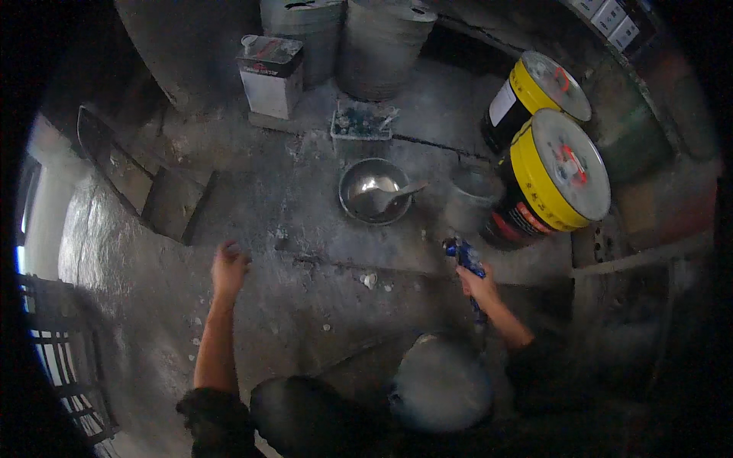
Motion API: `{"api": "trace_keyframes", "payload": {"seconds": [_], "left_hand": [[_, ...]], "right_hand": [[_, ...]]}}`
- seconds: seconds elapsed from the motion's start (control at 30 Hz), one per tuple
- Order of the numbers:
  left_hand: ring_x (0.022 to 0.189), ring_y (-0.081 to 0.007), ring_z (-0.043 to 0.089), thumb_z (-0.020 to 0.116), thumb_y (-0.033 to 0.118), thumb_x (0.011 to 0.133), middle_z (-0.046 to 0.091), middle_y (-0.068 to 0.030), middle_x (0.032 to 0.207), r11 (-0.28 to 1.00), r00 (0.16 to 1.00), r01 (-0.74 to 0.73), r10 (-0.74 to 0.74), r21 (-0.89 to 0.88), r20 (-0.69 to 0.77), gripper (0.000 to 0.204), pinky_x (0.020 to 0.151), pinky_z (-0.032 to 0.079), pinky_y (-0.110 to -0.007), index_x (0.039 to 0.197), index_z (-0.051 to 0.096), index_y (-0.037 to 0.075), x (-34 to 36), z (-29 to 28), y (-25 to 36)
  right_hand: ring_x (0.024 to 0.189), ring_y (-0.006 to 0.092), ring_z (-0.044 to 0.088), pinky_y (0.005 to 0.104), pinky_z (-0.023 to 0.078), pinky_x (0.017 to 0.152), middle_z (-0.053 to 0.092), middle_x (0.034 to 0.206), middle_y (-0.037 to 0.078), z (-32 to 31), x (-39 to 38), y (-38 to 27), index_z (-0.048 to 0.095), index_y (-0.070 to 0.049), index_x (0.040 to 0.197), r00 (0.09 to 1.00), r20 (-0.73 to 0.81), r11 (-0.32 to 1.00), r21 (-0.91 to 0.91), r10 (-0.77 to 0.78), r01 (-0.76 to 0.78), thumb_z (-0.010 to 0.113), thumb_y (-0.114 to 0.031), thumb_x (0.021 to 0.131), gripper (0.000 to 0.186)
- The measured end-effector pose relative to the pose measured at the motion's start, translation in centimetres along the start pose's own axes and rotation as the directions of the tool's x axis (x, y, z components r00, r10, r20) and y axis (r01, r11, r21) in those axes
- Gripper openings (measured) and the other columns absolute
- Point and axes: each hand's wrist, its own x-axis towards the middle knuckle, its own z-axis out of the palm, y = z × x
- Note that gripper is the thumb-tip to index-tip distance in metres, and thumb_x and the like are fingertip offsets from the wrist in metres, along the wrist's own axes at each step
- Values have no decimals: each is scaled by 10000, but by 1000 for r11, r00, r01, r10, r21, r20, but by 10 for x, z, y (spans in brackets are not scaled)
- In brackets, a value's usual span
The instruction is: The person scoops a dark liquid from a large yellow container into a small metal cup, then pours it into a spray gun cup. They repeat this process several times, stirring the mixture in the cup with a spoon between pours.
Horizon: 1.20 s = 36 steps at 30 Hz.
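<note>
My right hand (479, 284) is closed around the grip of a blue pistol-shaped hand tool (467, 258). The tool's front end points away from me, and its lower end sticks out below my fist. Off to the left, my left hand (230, 267) hovers over the floor with its fingers curled in; whatever may be between them is too small to tell. Beyond and between both hands sits a round metal bowl (353, 174) with a light-handled scoop or spatula (397, 193) resting in it. A grey bucket (471, 191) stands just past the blue tool.
Two black-and-yellow drums (544, 179) (527, 88) stand at the right. At the back are a rectangular can (273, 80), metal barrels (382, 49) and a smeared tray (363, 126). A dustpan (174, 204) lies left. A round pale lid or pail (443, 385) is close to me.
</note>
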Motion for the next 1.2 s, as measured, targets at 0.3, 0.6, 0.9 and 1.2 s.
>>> {"api": "trace_keyframes", "payload": {"seconds": [0.3,0.6,0.9,1.2], "left_hand": [[946,-358,683,708,393,797,694,-207,1035,799,987,-97,0,594,161,547,831,537,-429,1198,627,30,60,213,64],[952,-375,680,751,350,716,701,-209,1003,732,980,-114,-28,671,197,529,849,541,-427,1126,647,34,57,257,65],[881,-259,713,806,383,719,716,-159,918,826,922,216,-347,520,169,611,774,547,-374,1130,598,-17,30,173,76],[975,-323,654,700,322,865,663,-172,1074,862,881,-454,395,225,262,507,843,515,-410,1265,557,46,-26,169,164]], "right_hand": [[529,115,537,278,456,502,572,658,13,-18,-11,46,637,-36,949,1000,-18,984,-179,14,-17,771,-300,836,317],[572,113,539,279,460,551,597,759,7,-27,-41,8,646,-33,1036,997,75,987,-156,-27,38,782,-254,827,333],[639,116,555,276,468,581,589,789,22,-11,-33,-11,630,-3,1093,988,-142,951,-293,61,-101,788,-302,821,434],[914,234,618,364,497,806,624,1086,128,-13,-23,8,597,-14,1245,996,86,859,-510,-11,53,750,-307,827,534]]}}
